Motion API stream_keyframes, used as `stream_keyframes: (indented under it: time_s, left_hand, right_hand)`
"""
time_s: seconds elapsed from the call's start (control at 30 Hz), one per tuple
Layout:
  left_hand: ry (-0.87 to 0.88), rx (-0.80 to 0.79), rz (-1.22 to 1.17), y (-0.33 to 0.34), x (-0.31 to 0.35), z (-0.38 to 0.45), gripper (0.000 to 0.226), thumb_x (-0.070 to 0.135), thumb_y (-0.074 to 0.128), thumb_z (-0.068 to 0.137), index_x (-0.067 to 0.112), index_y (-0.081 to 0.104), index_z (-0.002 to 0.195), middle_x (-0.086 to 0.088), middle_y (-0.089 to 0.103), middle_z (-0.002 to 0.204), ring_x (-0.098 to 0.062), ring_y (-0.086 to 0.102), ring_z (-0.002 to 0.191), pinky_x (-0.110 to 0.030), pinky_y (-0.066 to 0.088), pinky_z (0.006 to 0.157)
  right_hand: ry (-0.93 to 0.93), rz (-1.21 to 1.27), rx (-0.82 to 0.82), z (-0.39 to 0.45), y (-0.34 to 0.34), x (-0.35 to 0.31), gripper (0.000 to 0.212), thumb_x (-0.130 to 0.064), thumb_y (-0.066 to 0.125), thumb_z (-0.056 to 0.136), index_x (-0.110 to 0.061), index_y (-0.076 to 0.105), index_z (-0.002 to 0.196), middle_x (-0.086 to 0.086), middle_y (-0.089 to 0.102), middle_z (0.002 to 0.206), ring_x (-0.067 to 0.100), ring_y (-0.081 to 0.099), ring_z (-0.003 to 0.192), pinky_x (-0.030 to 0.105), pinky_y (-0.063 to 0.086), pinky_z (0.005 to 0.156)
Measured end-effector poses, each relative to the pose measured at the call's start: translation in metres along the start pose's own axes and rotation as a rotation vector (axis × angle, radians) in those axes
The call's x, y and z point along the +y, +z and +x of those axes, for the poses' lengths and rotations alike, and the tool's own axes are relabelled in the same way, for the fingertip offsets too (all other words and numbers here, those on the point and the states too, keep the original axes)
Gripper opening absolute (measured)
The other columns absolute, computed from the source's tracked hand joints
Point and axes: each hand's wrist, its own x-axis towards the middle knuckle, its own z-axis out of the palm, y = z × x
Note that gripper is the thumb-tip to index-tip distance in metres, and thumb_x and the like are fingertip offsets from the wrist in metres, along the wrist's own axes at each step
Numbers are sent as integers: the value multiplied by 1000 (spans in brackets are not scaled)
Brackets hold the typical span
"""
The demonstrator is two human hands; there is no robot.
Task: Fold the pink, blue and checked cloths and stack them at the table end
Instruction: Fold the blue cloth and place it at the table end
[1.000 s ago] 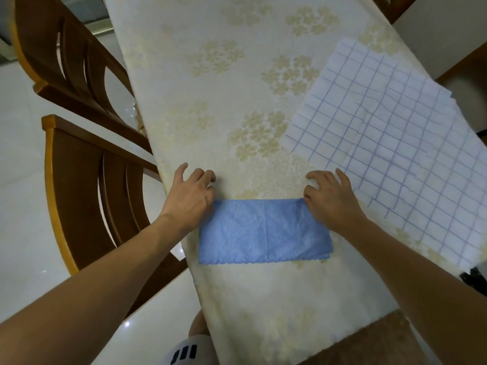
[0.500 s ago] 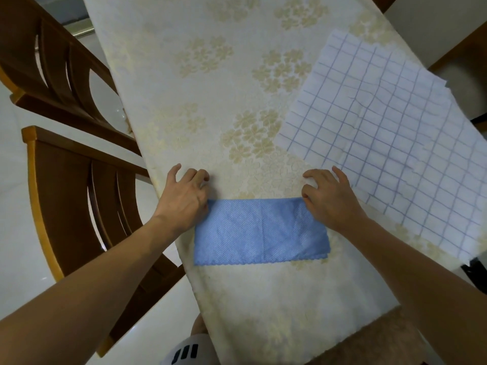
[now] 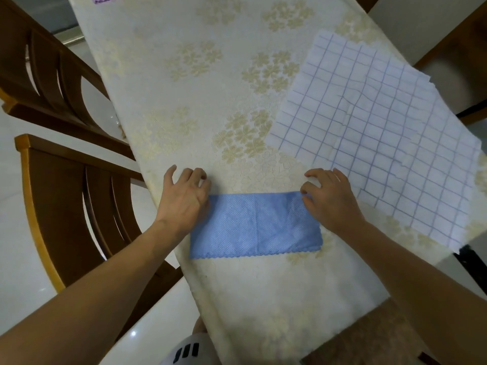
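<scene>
Floral tablecloth (image 3: 184, 83) underneath, left hand (image 3: 181, 204) and right hand (image 3: 332, 201) still pinching the blue cloth's (image 3: 255, 227) far corners; nothing's shifted, next fold pending.

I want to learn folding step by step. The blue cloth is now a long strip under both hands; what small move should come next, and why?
Probably fold it in half across: the left hand brings its end of the blue cloth over to the right hand. The strip is still long, with a crease at its middle, and the checked cloth lies unfolded.
</scene>
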Motion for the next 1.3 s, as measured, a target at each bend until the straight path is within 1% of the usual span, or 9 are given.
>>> stream_keyframes:
  time_s: [0.13,0.2,0.27,0.37,0.53,0.7,0.9,1.07,1.3]
  left_hand:
    - [102,119,-111,-5,32,-18,21,21,65,81,10,68,99,-9,64,112,-30,61,102,-60,32,106]
    - [153,135,-160,-2,53,-28,30,26,56,83,9,66,106,-11,63,116,-30,61,104,-59,31,107]
    - [190,95,-203,4,75,-37,47,33,47,86,7,62,121,-13,59,130,-30,58,114,-55,27,110]
    - [163,21,-248,16,99,-43,65,43,41,94,5,40,147,-11,37,156,-27,37,142,-49,22,117]
    - [69,1,-293,35,107,-36,70,50,27,102,8,17,156,-7,14,165,-19,10,152,-48,15,122]
    - [-47,-47,-284,56,77,-42,76,59,23,100,11,7,158,-3,5,166,-16,2,153,-47,10,124]
    - [-94,-87,-253,60,51,-51,79,64,18,99,15,-3,157,-2,-4,166,-16,-8,152,-44,4,124]
    - [-64,-76,-306,49,73,-45,81,63,24,99,13,-2,157,-2,-4,166,-16,-8,152,-46,3,124]
    - [-10,-78,-326,60,64,-51,77,61,24,100,14,4,158,-1,3,166,-16,2,153,-47,10,124]
  right_hand:
    - [-45,-19,-2,-37,-5,-2,25,-25,48,92,-16,71,87,10,66,117,27,65,104,53,39,106]
    - [-49,14,-15,-54,0,-7,29,-25,47,92,-13,73,97,13,66,120,29,64,108,52,36,108]
    - [-39,41,-45,-62,7,-18,37,-26,47,94,-7,71,115,18,63,129,34,61,118,50,34,111]
    - [2,48,-123,-57,16,-47,53,-35,46,98,-1,55,138,18,48,149,34,45,139,49,35,115]
    - [67,86,-252,-31,32,-82,75,-55,28,102,-5,24,156,11,19,165,24,15,153,42,19,124]
    - [113,61,-303,-37,46,-77,85,-67,17,100,-5,10,158,11,6,167,22,4,155,41,9,126]
    - [198,25,-332,-48,40,-54,92,-72,13,97,-4,8,158,12,4,167,24,2,155,47,16,124]
    - [219,33,-292,-35,34,-69,95,-73,16,96,-1,11,157,15,6,167,25,3,155,46,11,125]
    - [202,30,-293,-55,44,-49,90,-71,14,98,-4,10,158,10,6,167,23,4,155,46,16,124]
